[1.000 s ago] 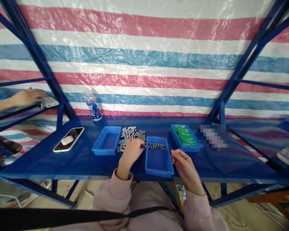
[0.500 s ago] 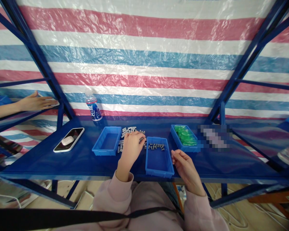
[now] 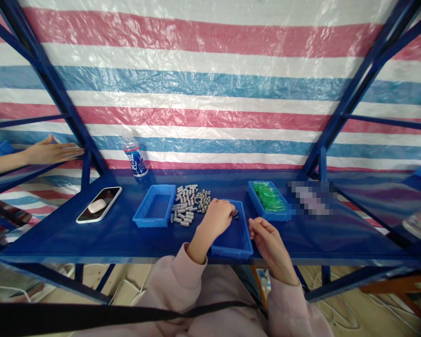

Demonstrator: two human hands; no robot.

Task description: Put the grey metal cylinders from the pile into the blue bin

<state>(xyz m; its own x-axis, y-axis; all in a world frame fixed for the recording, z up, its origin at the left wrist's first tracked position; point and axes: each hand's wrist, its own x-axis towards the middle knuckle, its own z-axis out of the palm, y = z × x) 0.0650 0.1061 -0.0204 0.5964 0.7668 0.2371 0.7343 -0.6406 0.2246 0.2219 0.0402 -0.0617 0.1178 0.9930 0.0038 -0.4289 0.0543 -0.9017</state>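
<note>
My left hand (image 3: 218, 218) reaches over the left rim of the front blue tray (image 3: 231, 252), its fingers curled down and closed; what they hold, if anything, is hidden. A few small dark metal parts (image 3: 236, 215) show in that tray beside the fingertips. Just right of the tray, my right hand (image 3: 268, 238) has its thumb and fingers pinched together at the rim, and anything between them is too small to make out. Left of the tray lie a heap of grey metal cylinders (image 3: 184, 206) and a cluster of small metal pieces (image 3: 203, 199).
Another blue tray (image 3: 154, 206), with nothing in it, stands left of the heap. A blue tray of green packets (image 3: 269, 199) is at the right. A phone (image 3: 98, 204) with a white case on it and a bottle (image 3: 135, 159) are leftward. Another person's hand (image 3: 58, 150) shows far left.
My left hand has moved right, from over the loose metal parts to over the front tray, uncovering the heap. My right hand has stayed beside the tray.
</note>
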